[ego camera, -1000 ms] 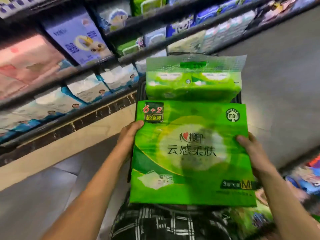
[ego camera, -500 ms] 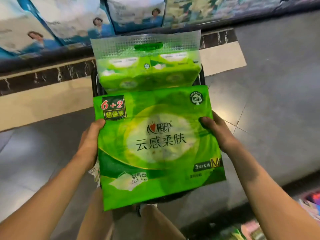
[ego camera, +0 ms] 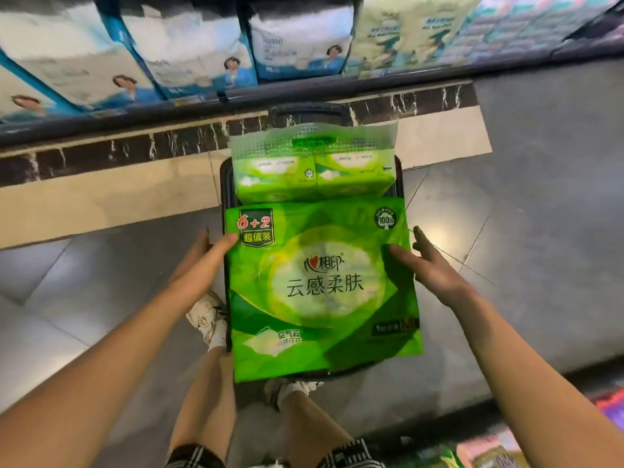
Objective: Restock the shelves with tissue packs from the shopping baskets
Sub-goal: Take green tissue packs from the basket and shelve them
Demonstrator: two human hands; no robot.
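Head view, looking down: a large green tissue pack (ego camera: 320, 292) fills the middle of the frame, lying face up over a dark shopping basket (ego camera: 225, 184) on the grey floor. The left hand (ego camera: 202, 261) comes in from the lower left, its fingers straight, the thumb tip touching the pack's upper left edge beside the "6+2" label. The right hand (ego camera: 429, 265) reaches in from the lower right with fingers spread and nearly straight; its thumb lies on the pack's face near the right edge, the other fingers just off that edge. Neither hand is curled round the pack. A second green tissue pack (ego camera: 314, 170) stands in the basket just above the first. Blue-and-white packs (ego camera: 297, 38) line the shelf (ego camera: 236, 96) across the top of the frame.
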